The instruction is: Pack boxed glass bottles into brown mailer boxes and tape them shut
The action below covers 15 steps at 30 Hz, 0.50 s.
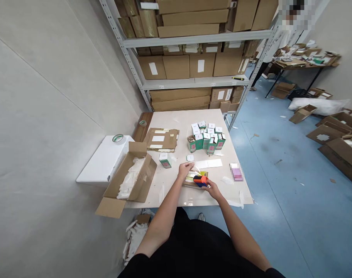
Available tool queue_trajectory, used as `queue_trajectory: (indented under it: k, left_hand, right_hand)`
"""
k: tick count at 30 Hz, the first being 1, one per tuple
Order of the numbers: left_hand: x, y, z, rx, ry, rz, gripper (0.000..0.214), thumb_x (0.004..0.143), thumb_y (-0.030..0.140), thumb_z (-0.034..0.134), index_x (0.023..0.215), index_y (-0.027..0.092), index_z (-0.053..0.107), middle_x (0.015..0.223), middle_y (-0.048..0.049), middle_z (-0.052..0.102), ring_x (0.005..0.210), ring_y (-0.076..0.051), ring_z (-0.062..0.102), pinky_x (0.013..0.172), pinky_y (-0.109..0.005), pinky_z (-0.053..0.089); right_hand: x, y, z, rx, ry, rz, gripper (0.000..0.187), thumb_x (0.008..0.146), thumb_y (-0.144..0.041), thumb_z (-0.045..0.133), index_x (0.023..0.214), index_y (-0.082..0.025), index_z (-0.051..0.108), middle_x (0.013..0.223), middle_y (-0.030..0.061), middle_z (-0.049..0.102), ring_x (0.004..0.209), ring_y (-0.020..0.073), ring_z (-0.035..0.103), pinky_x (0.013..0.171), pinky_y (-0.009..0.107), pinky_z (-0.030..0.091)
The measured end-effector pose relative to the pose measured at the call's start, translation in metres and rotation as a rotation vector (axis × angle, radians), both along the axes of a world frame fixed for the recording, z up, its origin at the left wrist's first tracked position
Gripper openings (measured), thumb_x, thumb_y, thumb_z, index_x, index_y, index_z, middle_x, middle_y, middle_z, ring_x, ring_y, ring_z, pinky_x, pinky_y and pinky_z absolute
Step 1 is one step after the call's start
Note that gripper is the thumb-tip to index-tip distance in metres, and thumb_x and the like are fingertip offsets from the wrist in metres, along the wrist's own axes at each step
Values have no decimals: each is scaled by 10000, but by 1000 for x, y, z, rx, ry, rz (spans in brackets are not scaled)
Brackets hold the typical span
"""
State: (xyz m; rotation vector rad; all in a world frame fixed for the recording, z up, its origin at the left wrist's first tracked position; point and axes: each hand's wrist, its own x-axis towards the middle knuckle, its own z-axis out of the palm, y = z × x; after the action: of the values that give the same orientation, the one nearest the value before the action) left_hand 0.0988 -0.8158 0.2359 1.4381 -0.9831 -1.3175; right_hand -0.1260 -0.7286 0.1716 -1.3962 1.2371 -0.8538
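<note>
My right hand is closed round an orange and blue tape dispenser and presses it onto a small flat box near the table's front edge. On the far end of that box my left hand rests, its fingers curled over the box. A single green and white carton lies just left of my left hand. Beyond it stands a cluster of several similar green and white cartons.
The pale table also bears white paper slips, a pink pad, flattened cardboard and an open box of white packing. Shelves of brown cartons stand behind. A person stands far right by another table.
</note>
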Motion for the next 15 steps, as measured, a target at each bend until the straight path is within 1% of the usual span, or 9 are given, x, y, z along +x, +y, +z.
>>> queue_trajectory:
  k: [2, 4, 7, 10, 11, 13, 15]
  left_hand:
    - [1, 2, 8, -67, 35, 26, 411, 687, 456, 883, 944, 144, 810, 900, -90, 780, 893, -219, 711, 881, -353, 559]
    - [1, 5, 14, -119, 89, 41, 512, 657, 398, 906, 1085, 142, 792, 900, -80, 770, 894, -209, 709, 899, -360, 555]
    - [1, 12, 19, -149, 128, 35, 610, 661, 356, 900, 1210, 138, 749, 904, -71, 761, 897, -196, 710, 925, -364, 548]
    - [3, 19, 21, -160, 132, 22, 714, 680, 328, 878, 1340, 145, 679, 965, -81, 769, 897, -182, 706, 932, -359, 550]
    - [4, 21, 22, -159, 134, 18, 754, 687, 318, 872, 1386, 150, 647, 1006, -92, 772, 884, -172, 701, 928, -358, 552]
    - [6, 24, 23, -156, 132, 10, 803, 695, 298, 863, 1441, 166, 599, 1162, -138, 758, 841, -147, 683, 915, -358, 559]
    - [8, 26, 25, -157, 119, -7, 782, 697, 289, 864, 1427, 178, 605, 1340, -192, 691, 802, -125, 663, 903, -363, 565]
  right_hand:
    - [1, -1, 0, 7, 4, 6, 371, 710, -558, 755, 832, -223, 650, 814, 5, 667, 796, 218, 574, 764, 326, 464]
    - [2, -2, -1, 10, 11, 7, 354, 709, -539, 757, 830, -224, 650, 811, 2, 663, 799, 219, 573, 770, 329, 465]
    - [3, -4, -1, -4, 16, 3, 330, 700, -507, 768, 827, -224, 657, 802, -7, 650, 795, 216, 570, 779, 332, 468]
    - [3, -6, 1, -13, 18, 15, 323, 701, -505, 764, 833, -226, 671, 807, -8, 658, 795, 218, 584, 784, 338, 481]
    - [3, -6, 2, -11, 18, 24, 325, 703, -508, 759, 840, -226, 677, 813, -6, 666, 799, 221, 593, 785, 340, 487]
    - [3, -6, 5, -1, 17, 36, 330, 706, -509, 755, 862, -226, 691, 834, 1, 686, 815, 230, 611, 791, 346, 498]
    - [3, -6, 7, 12, 3, 32, 329, 706, -499, 759, 880, -226, 705, 852, 8, 702, 832, 239, 623, 800, 356, 506]
